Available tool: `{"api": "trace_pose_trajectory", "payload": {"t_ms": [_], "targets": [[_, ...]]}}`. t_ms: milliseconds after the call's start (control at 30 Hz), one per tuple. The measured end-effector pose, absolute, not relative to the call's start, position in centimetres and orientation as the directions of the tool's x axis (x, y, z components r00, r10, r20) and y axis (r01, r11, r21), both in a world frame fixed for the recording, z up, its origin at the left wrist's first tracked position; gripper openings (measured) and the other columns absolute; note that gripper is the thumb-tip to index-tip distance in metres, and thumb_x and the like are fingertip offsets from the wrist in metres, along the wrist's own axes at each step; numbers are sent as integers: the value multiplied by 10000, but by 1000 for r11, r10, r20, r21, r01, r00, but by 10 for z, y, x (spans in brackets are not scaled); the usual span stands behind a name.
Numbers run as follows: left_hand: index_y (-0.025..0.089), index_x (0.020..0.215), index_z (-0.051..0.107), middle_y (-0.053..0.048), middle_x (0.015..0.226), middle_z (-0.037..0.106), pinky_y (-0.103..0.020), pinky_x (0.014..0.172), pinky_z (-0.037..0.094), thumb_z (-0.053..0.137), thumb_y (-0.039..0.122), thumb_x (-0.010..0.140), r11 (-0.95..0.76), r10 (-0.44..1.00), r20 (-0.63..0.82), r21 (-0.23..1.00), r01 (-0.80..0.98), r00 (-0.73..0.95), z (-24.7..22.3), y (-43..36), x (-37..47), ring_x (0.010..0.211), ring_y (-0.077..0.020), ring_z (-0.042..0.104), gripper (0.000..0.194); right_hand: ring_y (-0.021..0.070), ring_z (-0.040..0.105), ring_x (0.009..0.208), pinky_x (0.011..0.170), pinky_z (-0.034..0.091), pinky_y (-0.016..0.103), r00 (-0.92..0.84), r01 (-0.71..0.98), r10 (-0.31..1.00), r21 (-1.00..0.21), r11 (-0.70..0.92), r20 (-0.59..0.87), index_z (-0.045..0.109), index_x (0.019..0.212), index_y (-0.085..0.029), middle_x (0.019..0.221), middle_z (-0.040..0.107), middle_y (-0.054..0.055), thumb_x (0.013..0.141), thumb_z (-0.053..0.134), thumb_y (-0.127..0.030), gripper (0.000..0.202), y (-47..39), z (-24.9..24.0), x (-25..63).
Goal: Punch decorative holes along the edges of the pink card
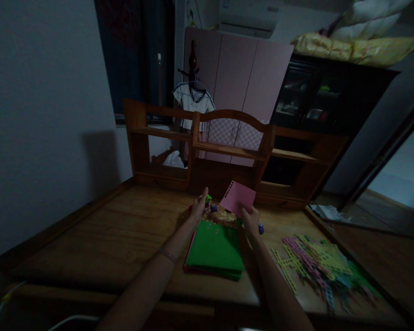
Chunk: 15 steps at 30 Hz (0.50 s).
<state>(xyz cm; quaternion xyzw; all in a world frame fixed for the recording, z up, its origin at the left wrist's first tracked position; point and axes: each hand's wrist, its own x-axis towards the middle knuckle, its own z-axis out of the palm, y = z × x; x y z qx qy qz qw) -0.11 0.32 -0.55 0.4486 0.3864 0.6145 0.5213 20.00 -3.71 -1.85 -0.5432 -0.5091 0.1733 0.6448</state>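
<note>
Here at the centre of the frame, the fingers of the right hand (251, 220) are pinched closed on a pink sheet (239, 195), gripping its lower right part, with the sheet tilted up and a row of dark holes running along its left edge. Just left of that, the left hand (198, 209) has its thumb pointing up and its fingers curled in around a small green object (208, 199); the dimness hides the exact grip.

Between the hands sits a purple piece (213, 208), and there's a second purple piece (261, 228) just beside the right wrist. A scatter of pale bits (226, 215) spreads over the bench (141, 225) right below the pink sheet.

Nearer the viewer, at lower centre, it's a stack of green sheets (215, 250), edges slightly fanned, a reddish edge peeking out at its left, a few bits lying on top. Over to the lower right, a tangled heap of punched strips (317, 266) in yellow, pink, green and blue!

Farther out, a wooden shelf unit (227, 149) lines the back of the bench. Behind it, upper centre, a white shirt (190, 101) hangs before a pink wardrobe (234, 73), and a dark cabinet (298, 92) fills the upper right.
</note>
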Motion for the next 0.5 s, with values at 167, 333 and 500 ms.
{"api": "trace_pose_trajectory", "payload": {"t_ms": [167,333,500], "targets": [[162,903,583,-21,793,622,-180,447,394,678,560,660,-265,960,229,928,-262,-159,-19,21,-6,458,-52,480,476,220,604,644,553,463,282,406,306,788,-881,360,463,721,867,-84,748,696,83,718,624,-445,402,-37,-21,201],[174,959,594,-44,871,626,-247,634,470,713,423,678,-392,877,371,920,-6,-306,-28,34,-10,669,-130,590,394,211,594,629,544,461,278,398,325,788,-876,357,469,720,857,-91,733,689,69,725,605,-431,383,-36,-23,202],[214,960,646,-53,968,546,-292,823,430,707,304,712,-422,760,592,763,490,-267,-29,32,-15,886,-177,562,271,203,583,624,546,447,266,393,344,777,-862,372,492,717,843,-86,721,685,69,715,610,-417,371,-37,-20,201]]}}
